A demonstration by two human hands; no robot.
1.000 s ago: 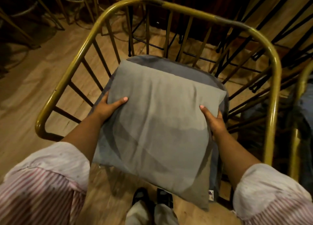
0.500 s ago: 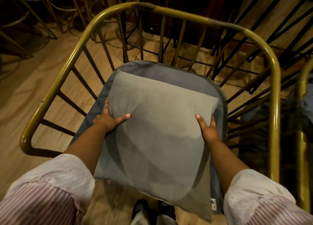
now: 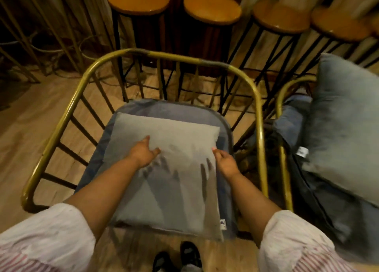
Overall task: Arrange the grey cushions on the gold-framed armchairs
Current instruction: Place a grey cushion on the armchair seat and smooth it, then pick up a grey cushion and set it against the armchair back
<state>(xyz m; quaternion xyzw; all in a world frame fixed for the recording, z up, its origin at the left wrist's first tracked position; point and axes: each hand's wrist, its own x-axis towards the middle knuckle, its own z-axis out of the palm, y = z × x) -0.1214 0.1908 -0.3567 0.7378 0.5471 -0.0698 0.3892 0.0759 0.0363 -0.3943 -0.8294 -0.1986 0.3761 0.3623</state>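
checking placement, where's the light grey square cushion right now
In the head view, the light grey square cushion lies centre frame on the blue seat pad of the gold-framed armchair.

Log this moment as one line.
left hand: flat on square grey cushion | right hand: gripping its edge | cushion: on gold-framed armchair seat

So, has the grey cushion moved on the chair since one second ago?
Yes. The grey cushion has gone down and forward onto the blue seat pad, toward the gold frame at the back. Earlier it covered nearly the whole pad.
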